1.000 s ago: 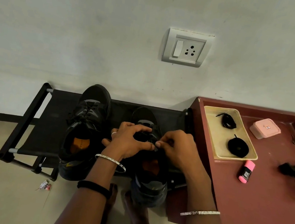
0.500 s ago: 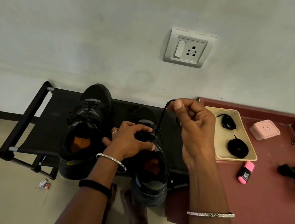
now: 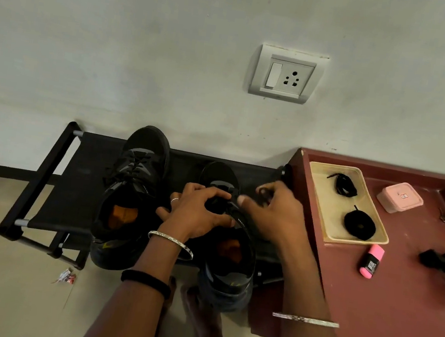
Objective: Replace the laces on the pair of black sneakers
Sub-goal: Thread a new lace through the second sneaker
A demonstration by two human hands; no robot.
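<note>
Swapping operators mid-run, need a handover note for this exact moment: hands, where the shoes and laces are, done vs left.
Left hand: fingers curled over the lacing area of the right sneaker, steadying it on the black rack.
Right hand: at the same sneaker's eyelets, curled, blurred; cannot tell if it holds a lace.
Left sneaker: on the rack, fully laced.
A loose lace bundle and a coiled lace lie in the beige tray on the maroon table.
Done: apparently nothing; both tray laces unused.
Left: strip both sneakers, thread the tray laces, tie.
</note>
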